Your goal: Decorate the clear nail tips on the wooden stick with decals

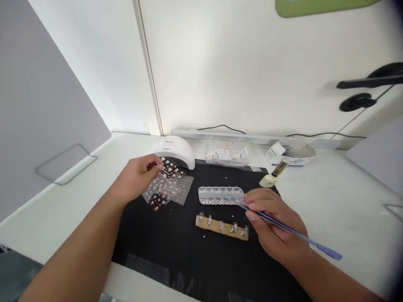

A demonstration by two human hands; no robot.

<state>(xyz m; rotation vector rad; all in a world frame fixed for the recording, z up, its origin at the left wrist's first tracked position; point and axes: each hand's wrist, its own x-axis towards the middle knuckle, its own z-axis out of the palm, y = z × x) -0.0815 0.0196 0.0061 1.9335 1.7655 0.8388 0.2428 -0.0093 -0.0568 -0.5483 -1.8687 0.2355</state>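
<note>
So the left hand [138, 174] has thumb and index finger pinched on the edge of a dark nail sticker sheet [170, 167], right in front of the white nail lamp [174, 147] at the far left of the black mat [176, 251]. More sticker sheets [182, 188] overlap just nearer, some see-through. The right hand [277, 222] is gripping blue tweezers [289, 229] like a pen, tips over the right end of a clear compartment case [203, 196] sitting mid-mat. Can't tell if the tips are on anything, too small to see. The case has two rows of little lidded cells with tiny bits inside. Nearer than that there's a tan strip [214, 225] with five clear nail tips [221, 227] lined up along it. A pale nail polish bottle [269, 180] with a shiny cap is off to the right, and a clear plastic tub [226, 153] of packets sits behind the mat, left of an opened white box [294, 158].
</note>
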